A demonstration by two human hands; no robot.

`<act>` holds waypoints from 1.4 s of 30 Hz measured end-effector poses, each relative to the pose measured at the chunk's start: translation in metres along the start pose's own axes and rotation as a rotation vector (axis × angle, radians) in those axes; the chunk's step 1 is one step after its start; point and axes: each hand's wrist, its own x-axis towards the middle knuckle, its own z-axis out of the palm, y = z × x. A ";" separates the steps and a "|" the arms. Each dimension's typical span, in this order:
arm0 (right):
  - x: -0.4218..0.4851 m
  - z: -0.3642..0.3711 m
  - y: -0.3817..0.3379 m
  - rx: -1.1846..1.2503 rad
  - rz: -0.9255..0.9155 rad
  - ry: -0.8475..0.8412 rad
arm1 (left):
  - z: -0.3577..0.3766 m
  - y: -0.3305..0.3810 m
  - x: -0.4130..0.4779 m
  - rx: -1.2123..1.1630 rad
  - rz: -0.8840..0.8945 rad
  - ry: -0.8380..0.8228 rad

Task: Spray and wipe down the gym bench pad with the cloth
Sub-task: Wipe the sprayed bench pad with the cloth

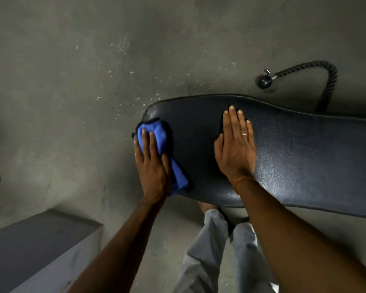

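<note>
Grey box: sat on the floor, well off the bench pad's left end and nearer the person.
Left hand: came down flat on the cloth at the bench pad's left end, fingers straight and close together, pressing rather than gripping.
Cloth: blue with a dark edge and bunched up. It lay on the pad's rounded left tip, one fold trailing back along the near edge under the palm.
Bench pad: dark and padded with a slight sheen, it ran from that left tip out of view to the right.
Right hand: lay spread flat on the pad's middle, well apart from the cloth. The fingers were straight and held nothing, with a ring on one and an orange thread at the wrist.
Rope handle: curled on the floor beyond the pad's far edge, ball end pointing left.
Spray bottle: nowhere in view.
Handling, the cloth: light, soft and floppy by the look of it. It would likely bunch and slip on that smooth cover unless pressed under a flat palm.
Handling, the pad: firm but cushioned and probably slick where wet. A bracing hand on its middle looked wise.
Where to hold: over the cloth's thick middle, loose folds tucked in.
</note>
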 end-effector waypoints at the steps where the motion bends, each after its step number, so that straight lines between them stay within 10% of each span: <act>1: 0.000 0.000 0.000 -0.002 -0.001 -0.002 | -0.001 -0.001 -0.003 0.033 0.018 -0.017; 11: 0.000 0.005 0.000 -0.028 0.000 0.010 | -0.009 0.033 0.144 0.041 -0.008 -0.069; 27: -0.002 0.009 0.004 0.027 -0.038 0.053 | 0.001 0.005 -0.016 -0.163 -0.183 0.160; 42: -0.013 -0.004 0.025 1.064 0.265 0.328 | 0.031 0.112 0.039 0.195 0.212 -0.083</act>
